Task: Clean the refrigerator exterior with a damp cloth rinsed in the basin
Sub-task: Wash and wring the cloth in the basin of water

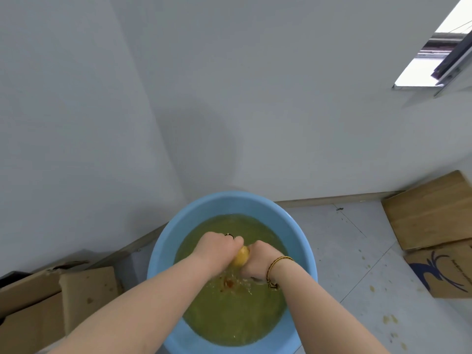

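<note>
Left hand [217, 247] and right hand [258, 259], both fisted round a yellow cloth [241, 256] over a blue basin [163, 251].

Head view: grips the bunched cloth from either end, fingers curled tight, knuckles almost touching, just above the water [229, 315] near the basin's middle. Looks like wringing, with splashes and a reddish fleck right beneath. Puts the task at the rinse stage, as a judgement: murky water hints at some wiping already done. Shows no refrigerator for certain, so cannot say how much surface remains; wiping with the wrung cloth likely to come. Holds cloudy yellow-green water well up the basin's wall, with only specks afloat. Stands on a pale tiled floor [357, 251] by a white wall [255, 98], cardboard boxes [429, 221] to either side.
</note>
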Tool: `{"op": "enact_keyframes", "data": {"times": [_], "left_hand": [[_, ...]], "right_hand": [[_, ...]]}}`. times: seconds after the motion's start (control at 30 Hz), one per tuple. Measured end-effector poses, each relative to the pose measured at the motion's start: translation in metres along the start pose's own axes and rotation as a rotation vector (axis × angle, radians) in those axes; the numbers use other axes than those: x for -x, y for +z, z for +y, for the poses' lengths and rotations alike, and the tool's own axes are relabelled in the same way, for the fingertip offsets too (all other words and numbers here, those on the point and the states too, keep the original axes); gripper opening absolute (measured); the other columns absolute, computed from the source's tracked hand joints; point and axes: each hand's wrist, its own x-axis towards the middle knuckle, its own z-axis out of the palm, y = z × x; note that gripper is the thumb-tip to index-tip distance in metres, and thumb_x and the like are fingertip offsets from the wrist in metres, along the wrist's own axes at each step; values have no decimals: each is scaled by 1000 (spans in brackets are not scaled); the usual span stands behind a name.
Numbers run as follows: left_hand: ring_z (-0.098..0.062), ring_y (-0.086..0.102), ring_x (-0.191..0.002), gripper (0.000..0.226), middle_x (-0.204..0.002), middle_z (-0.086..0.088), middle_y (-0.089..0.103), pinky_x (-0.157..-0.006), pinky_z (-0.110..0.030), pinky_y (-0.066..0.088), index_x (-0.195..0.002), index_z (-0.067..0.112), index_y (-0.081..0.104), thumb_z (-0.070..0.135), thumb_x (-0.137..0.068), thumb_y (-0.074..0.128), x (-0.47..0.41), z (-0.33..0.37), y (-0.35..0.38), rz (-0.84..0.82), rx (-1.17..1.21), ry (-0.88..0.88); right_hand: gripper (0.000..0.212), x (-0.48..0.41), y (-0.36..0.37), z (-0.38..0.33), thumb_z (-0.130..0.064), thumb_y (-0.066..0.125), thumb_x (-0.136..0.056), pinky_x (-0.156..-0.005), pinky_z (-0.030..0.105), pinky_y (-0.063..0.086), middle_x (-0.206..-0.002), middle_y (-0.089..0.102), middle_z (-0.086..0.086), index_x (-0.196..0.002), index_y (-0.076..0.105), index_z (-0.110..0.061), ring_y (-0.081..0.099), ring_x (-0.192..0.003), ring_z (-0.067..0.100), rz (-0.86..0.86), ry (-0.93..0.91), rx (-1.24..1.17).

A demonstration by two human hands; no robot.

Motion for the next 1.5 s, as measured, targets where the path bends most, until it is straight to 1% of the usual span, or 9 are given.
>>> {"op": "enact_keyframes", "data": {"times": [0.23,0.33,0.43,0.6,0.7,0.87,1.23,1.37,1.5], "left_hand": [[-26,36,-125,48,-135,-8,42,-102,-34,27,-132,14,34,12,-87,51,7,1,7,72,24,-62],[-25,9,-141,98,-154,-2,4,-115,-37,13,-146,25,1,19,-76,70,19,4,13,41,668,-419],[-24,22,-137,109,-153,-3,10,-110,-40,25,-146,23,-3,24,-72,76,24,12,8,59,1614,-666],[-29,60,-86,54,-100,-14,63,-83,-42,51,-99,4,59,47,-69,71,12,4,12,45,2261,-982],[-25,58,-76,28,-85,-9,61,-78,-40,50,-80,5,58,32,-88,57,6,4,12,133,2383,-978],[-18,54,-61,29,-60,-3,54,-58,-31,44,-72,11,54,29,-93,48,-3,3,-14,483,2326,-922],[-10,38,-31,67,-30,4,31,-48,-25,31,-30,20,35,39,-94,41,0,0,-29,377,2373,-711],[-12,41,-30,53,-30,3,34,-52,-29,34,-49,15,47,32,-97,36,1,-7,-24,333,2454,-661],[-12,55,-39,25,-50,-3,63,-57,-27,51,-115,17,52,12,-97,36,3,-15,-20,140,2311,-493]], "right_hand": [[10,7,7,3,-20,58,-75,-60,23,42,-67,51,-1,-73,49,-16,49,-62,16,5,93,-151],[18,12,12,4,-21,54,-82,-70,27,44,-91,57,0,-99,53,-17,57,-86,21,304,108,88],[34,11,24,11,-22,82,-45,-62,29,45,-70,59,1,-73,62,-17,59,-67,22,754,-33,390],[13,8,50,6,-9,51,-67,-84,39,38,-87,44,2,-76,58,-14,45,-85,24,1193,-517,380],[32,12,58,-5,-6,69,-61,-75,28,44,-88,49,1,-82,46,-14,50,-77,18,1082,-585,176],[17,34,48,-27,-11,53,-83,-65,22,46,-76,53,-9,-87,43,-24,54,-72,13,472,3,-639],[26,24,19,-14,6,61,-71,-36,12,30,-34,43,-4,-61,44,-11,38,-29,7,-156,-89,-987],[28,21,10,-16,4,60,-77,-36,14,32,-43,46,-1,-62,45,-14,39,-32,6,-162,-115,-806],[12,19,20,-14,-15,62,-78,-64,24,43,-79,61,4,-76,51,-17,58,-76,22,214,-216,-220]]}}
